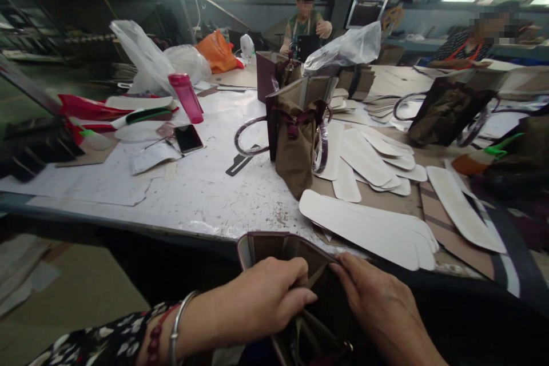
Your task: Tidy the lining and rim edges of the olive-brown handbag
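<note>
A brown handbag (277,246) with a dark purple edge stands open at the near side of the table, its mouth facing me. My left hand (278,291) reaches over the opening, fingers curled and thumb pressed toward them on the bag's inner lining. My right hand (377,297) pinches the bag's right rim between thumb and fingers. The lower part of this bag is out of frame or in shadow. Just beyond it on the table stands a finished-looking olive handbag (295,143) with purple ring handles, which neither hand touches.
White stiffener panels (369,229) lie stacked at the right. Farther left are a pink bottle (186,97), a phone (187,138) and clear plastic bags (143,60). Another handbag (446,108) stands right. Two people (305,26) sit across the table.
</note>
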Tool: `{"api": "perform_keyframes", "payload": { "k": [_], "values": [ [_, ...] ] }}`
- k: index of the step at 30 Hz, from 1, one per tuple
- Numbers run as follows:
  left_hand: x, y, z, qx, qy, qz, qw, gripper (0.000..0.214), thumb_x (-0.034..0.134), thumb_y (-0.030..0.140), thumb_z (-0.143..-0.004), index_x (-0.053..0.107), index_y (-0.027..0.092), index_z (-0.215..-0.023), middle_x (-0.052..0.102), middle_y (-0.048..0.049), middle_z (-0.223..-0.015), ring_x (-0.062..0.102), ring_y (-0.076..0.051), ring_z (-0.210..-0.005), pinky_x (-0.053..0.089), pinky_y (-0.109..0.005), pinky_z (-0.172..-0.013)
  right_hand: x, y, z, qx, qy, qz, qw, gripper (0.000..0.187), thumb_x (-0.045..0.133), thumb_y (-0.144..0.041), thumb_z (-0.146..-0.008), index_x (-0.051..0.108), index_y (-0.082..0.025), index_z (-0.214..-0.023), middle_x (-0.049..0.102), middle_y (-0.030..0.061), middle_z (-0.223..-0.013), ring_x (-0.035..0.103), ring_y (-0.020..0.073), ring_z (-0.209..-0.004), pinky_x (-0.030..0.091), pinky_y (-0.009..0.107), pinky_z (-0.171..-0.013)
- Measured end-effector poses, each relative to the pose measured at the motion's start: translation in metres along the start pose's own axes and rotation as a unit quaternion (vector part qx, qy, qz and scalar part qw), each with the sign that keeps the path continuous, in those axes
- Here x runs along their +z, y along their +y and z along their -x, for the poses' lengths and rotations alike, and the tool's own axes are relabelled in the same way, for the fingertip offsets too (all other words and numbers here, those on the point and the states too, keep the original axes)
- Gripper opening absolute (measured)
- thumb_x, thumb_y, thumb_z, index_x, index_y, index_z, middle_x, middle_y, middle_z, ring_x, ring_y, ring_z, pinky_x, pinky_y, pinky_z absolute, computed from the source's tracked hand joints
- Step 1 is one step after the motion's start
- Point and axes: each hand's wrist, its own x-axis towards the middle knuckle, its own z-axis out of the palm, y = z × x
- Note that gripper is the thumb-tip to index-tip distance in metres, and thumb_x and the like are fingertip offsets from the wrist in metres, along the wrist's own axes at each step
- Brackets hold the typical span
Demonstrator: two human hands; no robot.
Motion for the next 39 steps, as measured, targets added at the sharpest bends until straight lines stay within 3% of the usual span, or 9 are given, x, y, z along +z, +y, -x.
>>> {"api": "perform_keyframes", "payload": {
  "k": [2,4,8,12,16,18,23,32,39],
  "values": [
    [-0.002,-0.008,-0.003,-0.044,0.019,0.028,0.998,0.017,0.048,0.029,-0.08,0.043,0.019,-0.067,0.046,0.0053,-0.058,0.042,-0.009,-0.054,0.029,-0.019,-0.048,0.0,0.0,0.002,-0.001,-0.006,-0.012,1.0,0.02,0.038,-0.033,-0.084,0.056,-0.027,-0.078,0.067,-0.0003,-0.074,0.063,0.0192,-0.063,0.041,0.026,-0.051],
    [-0.003,-0.016,-0.008,-0.068,0.077,0.022,0.994,0.017,0.05,0.025,-0.078,0.044,0.018,-0.064,0.045,0.0055,-0.056,0.042,-0.009,-0.054,0.028,-0.019,-0.05,0.001,0.001,0.001,-0.003,-0.022,-0.024,0.999,0.021,0.038,-0.035,-0.084,0.057,-0.028,-0.078,0.067,-0.0011,-0.077,0.064,0.0196,-0.065,0.042,0.027,-0.051],
    [0.002,-0.028,-0.015,-0.078,0.169,-0.01,0.982,0.016,0.052,0.025,-0.077,0.047,0.018,-0.064,0.048,0.0046,-0.056,0.044,-0.01,-0.055,0.031,-0.021,-0.055,0.002,0.004,-0.006,-0.001,-0.059,-0.027,0.998,0.023,0.038,-0.037,-0.084,0.059,-0.028,-0.083,0.068,-0.0005,-0.08,0.064,0.022,-0.069,0.044,0.029,-0.055],
    [0.005,-0.029,-0.018,-0.085,0.209,-0.01,0.974,0.008,0.053,0.026,-0.077,0.05,0.02,-0.08,0.048,0.0048,-0.056,0.046,-0.012,-0.056,0.033,-0.021,-0.055,0.002,0.008,-0.014,0.002,-0.093,-0.03,0.995,0.025,0.036,-0.037,-0.085,0.059,-0.028,-0.085,0.068,0.0004,-0.082,0.064,0.0234,-0.074,0.043,0.031,-0.059],
    [0.002,-0.031,-0.022,-0.103,0.204,-0.003,0.973,0.028,0.051,0.026,-0.079,0.05,0.021,-0.106,0.056,0.0025,-0.06,0.054,-0.015,-0.059,0.038,-0.023,-0.058,0.001,0.01,-0.021,-0.004,-0.135,-0.065,0.989,0.026,0.034,-0.038,-0.085,0.058,-0.027,-0.086,0.066,-0.0004,-0.078,0.062,0.0226,-0.074,0.042,0.031,-0.061],
    [0.0,-0.033,-0.025,-0.107,0.198,0.0,0.974,0.032,0.051,0.027,-0.079,0.051,0.022,-0.111,0.063,-0.0009,-0.069,0.058,-0.017,-0.066,0.042,-0.026,-0.063,0.0,0.01,-0.024,-0.011,-0.144,-0.082,0.986,0.025,0.034,-0.037,-0.086,0.057,-0.026,-0.085,0.065,0.0001,-0.078,0.061,0.0219,-0.074,0.041,0.031,-0.062],
    [0.0,-0.038,-0.031,-0.097,0.196,0.003,0.976,0.028,0.049,0.027,-0.08,0.061,0.019,-0.105,0.066,-0.0073,-0.098,0.06,-0.021,-0.09,0.043,-0.03,-0.083,0.0,0.01,-0.032,-0.021,-0.171,-0.118,0.978,0.027,0.034,-0.038,-0.086,0.056,-0.024,-0.078,0.063,0.0002,-0.072,0.059,0.0199,-0.07,0.038,0.028,-0.06],
    [0.002,-0.048,-0.038,-0.093,0.19,0.004,0.977,0.023,0.048,0.024,-0.08,0.067,0.019,-0.093,0.068,-0.0056,-0.091,0.062,-0.019,-0.084,0.045,-0.028,-0.08,0.0,0.011,-0.043,-0.036,-0.198,-0.155,0.967,0.027,0.035,-0.038,-0.086,0.057,-0.024,-0.077,0.063,0.0003,-0.071,0.058,0.0185,-0.07,0.038,0.027,-0.062],
    [-0.002,-0.043,-0.041,-0.109,0.169,-0.019,0.979,0.021,0.049,0.022,-0.079,0.067,0.018,-0.089,0.068,-0.0058,-0.087,0.061,-0.02,-0.081,0.045,-0.028,-0.076,-0.002,0.011,-0.047,-0.035,-0.207,-0.154,0.966,0.026,0.036,-0.036,-0.084,0.059,-0.023,-0.079,0.064,0.0024,-0.074,0.058,0.019,-0.071,0.038,0.026,-0.061]
  ]
}}
